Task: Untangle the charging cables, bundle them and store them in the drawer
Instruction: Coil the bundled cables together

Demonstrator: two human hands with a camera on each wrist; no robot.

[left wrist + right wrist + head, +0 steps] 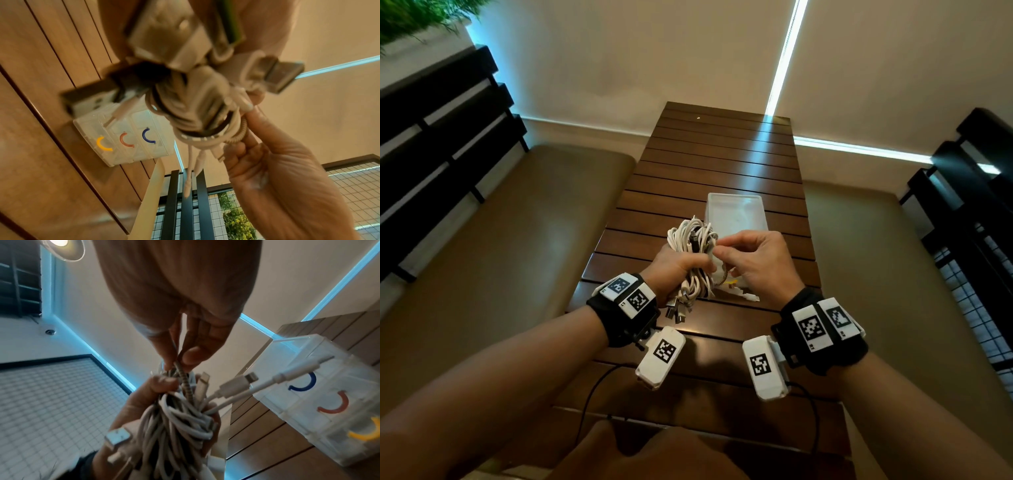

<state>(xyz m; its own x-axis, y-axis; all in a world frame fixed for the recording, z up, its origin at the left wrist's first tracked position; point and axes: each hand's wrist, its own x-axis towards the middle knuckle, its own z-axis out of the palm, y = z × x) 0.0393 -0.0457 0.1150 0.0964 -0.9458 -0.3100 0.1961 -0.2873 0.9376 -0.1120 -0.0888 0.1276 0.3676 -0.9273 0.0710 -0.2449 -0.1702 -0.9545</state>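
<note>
Above slatted table: left hand gripping cables, right hand pinching one.

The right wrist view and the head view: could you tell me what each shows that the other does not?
Only the right wrist view shows the blue, red and yellow handles on the clear drawer unit and the braided cable pinched by the right hand. Only the head view shows both wristbands and the whole slatted table. Both show the left hand gripping the white cable bundle.
</note>
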